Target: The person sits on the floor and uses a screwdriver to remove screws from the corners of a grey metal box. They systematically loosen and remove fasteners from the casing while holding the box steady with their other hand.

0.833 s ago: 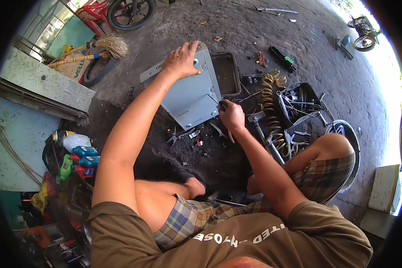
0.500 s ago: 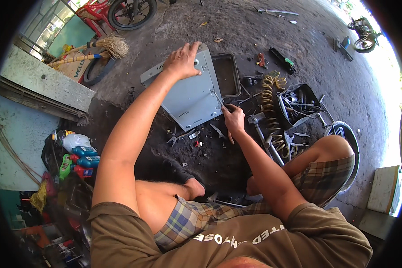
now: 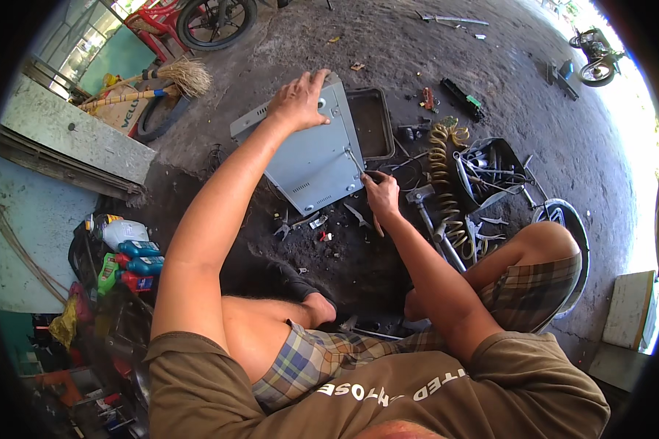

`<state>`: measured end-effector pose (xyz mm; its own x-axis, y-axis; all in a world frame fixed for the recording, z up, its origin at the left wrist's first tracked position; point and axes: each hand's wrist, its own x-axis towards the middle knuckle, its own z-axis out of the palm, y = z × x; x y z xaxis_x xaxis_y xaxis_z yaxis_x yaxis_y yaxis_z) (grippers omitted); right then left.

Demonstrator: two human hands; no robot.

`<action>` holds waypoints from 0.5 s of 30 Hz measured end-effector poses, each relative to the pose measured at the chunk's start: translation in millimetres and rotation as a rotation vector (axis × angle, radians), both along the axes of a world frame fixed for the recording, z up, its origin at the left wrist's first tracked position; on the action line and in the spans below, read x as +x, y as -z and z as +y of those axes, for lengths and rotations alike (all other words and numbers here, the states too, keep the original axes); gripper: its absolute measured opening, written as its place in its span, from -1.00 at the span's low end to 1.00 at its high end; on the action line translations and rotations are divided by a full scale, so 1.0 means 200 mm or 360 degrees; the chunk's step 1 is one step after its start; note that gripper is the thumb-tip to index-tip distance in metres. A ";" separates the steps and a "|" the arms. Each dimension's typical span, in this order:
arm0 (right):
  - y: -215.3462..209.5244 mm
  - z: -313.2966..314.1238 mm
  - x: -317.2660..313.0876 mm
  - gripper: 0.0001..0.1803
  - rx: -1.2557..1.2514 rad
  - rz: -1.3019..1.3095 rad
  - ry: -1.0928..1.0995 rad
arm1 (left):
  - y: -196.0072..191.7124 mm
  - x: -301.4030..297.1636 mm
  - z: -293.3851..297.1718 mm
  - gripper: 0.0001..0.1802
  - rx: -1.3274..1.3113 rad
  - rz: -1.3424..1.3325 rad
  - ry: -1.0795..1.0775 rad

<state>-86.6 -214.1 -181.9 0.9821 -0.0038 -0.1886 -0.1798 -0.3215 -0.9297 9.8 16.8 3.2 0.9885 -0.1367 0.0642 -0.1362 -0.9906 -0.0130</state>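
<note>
A grey metal box casing (image 3: 311, 150) stands tilted on the dark, oily ground in front of me. My left hand (image 3: 298, 100) grips its top far edge and steadies it. My right hand (image 3: 380, 194) is closed around a thin screwdriver (image 3: 356, 161) whose tip rests against the casing's right side near the lower corner. A few pliers and small parts (image 3: 300, 223) lie on the ground just below the casing.
A black tray (image 3: 370, 121) lies behind the casing. A coiled yellow air hose (image 3: 443, 179) and a black crate of tools (image 3: 490, 172) are to the right. Bottles (image 3: 128, 252) stand at the left, a broom (image 3: 161, 77) and a motorcycle wheel (image 3: 212, 22) farther back.
My right hand has moved up and toward the casing, bringing the screwdriver tip against its side. My left hand stays on the casing's top.
</note>
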 end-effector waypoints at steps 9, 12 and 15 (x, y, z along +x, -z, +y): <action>0.01 -0.03 0.07 -0.85 0.1453 0.1084 0.0056 | 0.01 0.00 0.00 0.25 -0.0015 -0.0028 0.0024; 0.02 0.00 0.04 -0.74 0.0133 -0.0042 -0.0066 | 0.00 0.00 0.01 0.25 -0.0016 -0.0025 0.0012; 0.07 0.01 0.04 -0.70 0.0908 0.0289 0.0108 | 0.01 0.02 0.01 0.25 -0.0049 -0.0002 0.0017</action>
<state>-78.9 -211.8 -195.3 0.9351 0.0854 -0.3441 -0.3545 0.2367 -0.9046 13.1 18.5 2.0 0.9870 -0.1449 0.0697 -0.1465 -0.9891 0.0174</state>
